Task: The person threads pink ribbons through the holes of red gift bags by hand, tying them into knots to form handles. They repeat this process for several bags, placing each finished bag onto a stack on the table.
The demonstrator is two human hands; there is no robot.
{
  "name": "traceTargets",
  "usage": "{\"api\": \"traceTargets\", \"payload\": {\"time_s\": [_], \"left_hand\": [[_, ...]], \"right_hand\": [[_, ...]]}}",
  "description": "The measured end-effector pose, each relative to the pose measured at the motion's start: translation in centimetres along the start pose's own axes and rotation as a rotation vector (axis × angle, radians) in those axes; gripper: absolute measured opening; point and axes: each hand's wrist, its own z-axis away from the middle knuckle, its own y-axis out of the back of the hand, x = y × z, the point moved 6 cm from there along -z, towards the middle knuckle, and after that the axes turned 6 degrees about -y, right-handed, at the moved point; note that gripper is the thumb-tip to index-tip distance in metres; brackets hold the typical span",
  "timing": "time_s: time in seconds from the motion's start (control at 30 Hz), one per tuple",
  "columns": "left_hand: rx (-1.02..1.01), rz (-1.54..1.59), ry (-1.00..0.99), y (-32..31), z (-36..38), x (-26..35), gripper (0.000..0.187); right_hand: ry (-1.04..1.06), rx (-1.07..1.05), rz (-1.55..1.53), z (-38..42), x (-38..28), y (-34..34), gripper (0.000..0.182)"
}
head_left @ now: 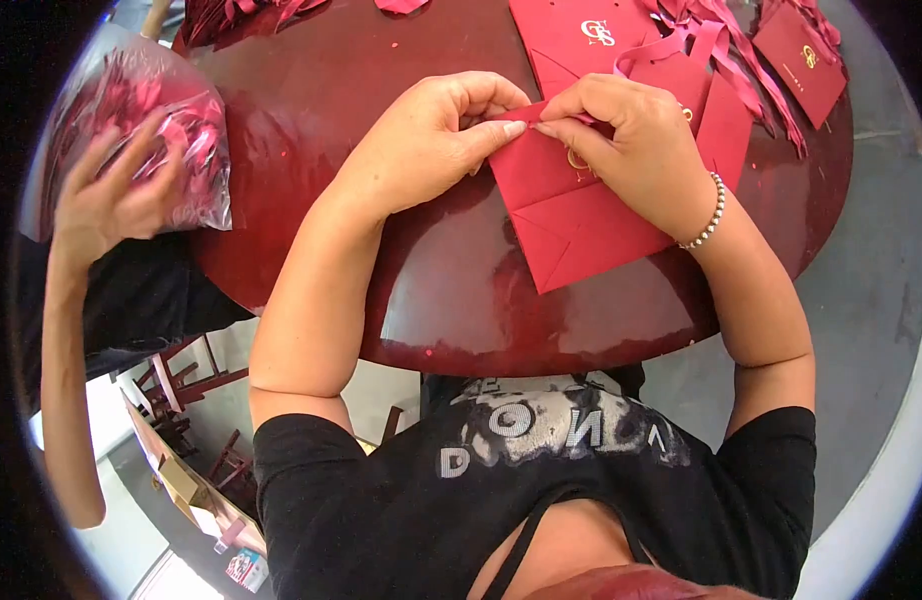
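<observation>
A red paper gift bag (596, 225) with a gold logo lies flat, tilted, at the front of the table. My left hand (431, 135) is closed on its upper left corner, thumb on the front face and fingers behind. My right hand (641, 140) pinches a pink ribbon (587, 118) against the bag's top edge, close to my left thumb. The ribbon's end is hidden by my fingertips. Part of the gold logo shows under my right hand. More red bags (546, 45) lie just beyond, with pink ribbon handles (716, 45) trailing over them.
The round dark-red table (311, 130) curves in front of me. Another red bag (806, 65) lies at the right. At the left, a co-worker's hand (121, 195) is over a clear plastic bag (206, 150) of pink ribbons. Wooden stools (196, 380) stand below.
</observation>
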Motion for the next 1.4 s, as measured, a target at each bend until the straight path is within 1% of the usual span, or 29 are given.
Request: {"api": "traceTargets", "payload": {"time_s": [0.13, 0.23, 0.27, 0.33, 0.4, 0.5, 0.6, 0.7, 0.8, 0.9, 1.0, 1.03, 1.07, 1.13, 1.2, 1.33, 1.37, 1.4], "left_hand": [[-0.001, -0.038, 0.006, -0.1, 0.0, 0.3, 0.021], [0.003, -0.040, 0.034, -0.3, 0.1, 0.8, 0.020], [0.005, -0.036, -0.027, -0.3, 0.0, 0.4, 0.019], [0.015, -0.003, -0.064, -0.5, 0.1, 1.2, 0.020], [0.023, -0.176, -0.122, -0.1, 0.1, 1.5, 0.021], [0.049, -0.162, -0.114, -0.5, 0.2, 1.4, 0.020], [0.046, -0.160, -0.098, -0.5, 0.0, 1.4, 0.021], [0.051, -0.169, -0.088, -0.4, -0.1, 0.9, 0.021], [0.032, -0.109, -0.079, -0.4, -0.1, 1.0, 0.023], [0.004, -0.135, -0.093, -0.6, 0.1, 1.7, 0.026], [-0.018, -0.213, -0.132, -0.9, 0.3, 2.5, 0.028], [-0.001, -0.232, -0.134, -0.8, 0.2, 2.6, 0.032], [0.021, -0.223, -0.157, -0.7, 0.2, 2.7, 0.031], [0.066, -0.200, -0.200, -0.7, 0.3, 2.6, 0.030], [0.045, -0.236, -0.207, -1.0, 0.3, 2.9, 0.026], [0.039, -0.229, -0.205, -1.8, 0.5, 3.6, 0.017], [0.054, -0.232, -0.252, -2.0, 0.6, 3.6, 0.014], [0.053, -0.256, -0.250, -2.1, 0.8, 4.1, 0.015]], "right_hand": [[0.191, 0.104, 0.099, 0.2, -0.4, -0.2, 0.010], [0.225, 0.115, 0.142, 0.6, -1.1, -0.3, 0.009], [0.230, 0.113, 0.172, 0.6, -1.3, -0.4, 0.008], [0.258, 0.113, 0.216, 0.7, -1.8, -0.5, 0.006], [0.199, 0.123, 0.154, 0.5, -2.2, -0.4, 0.003], [0.056, 0.075, 0.089, 0.3, -1.7, -0.2, 0.003], [-0.024, 0.022, -0.003, 0.2, -1.4, 0.0, 0.006], [-0.018, -0.037, -0.084, 0.1, -1.7, 0.1, 0.008], [0.096, -0.041, -0.036, 0.1, -1.5, 0.5, 0.010], [0.037, -0.097, -0.029, -0.1, -0.9, 0.6, 0.012], [-0.014, -0.028, 0.028, -0.3, -0.8, 0.8, 0.014], [0.048, 0.066, 0.090, -0.5, -1.5, 1.3, 0.014], [0.110, 0.160, 0.152, -0.7, -2.4, 1.7, 0.015], [0.152, 0.147, 0.175, -0.8, -2.6, 2.2, 0.017], [0.112, -0.063, 0.099, -0.8, -1.5, 2.2, 0.019], [-0.024, -0.265, -0.099, -0.5, -1.2, 2.4, 0.019], [-0.073, -0.314, -0.153, -0.5, -0.8, 2.5, 0.019], [-0.131, -0.361, -0.209, -0.3, -0.3, 2.7, 0.021]]}}
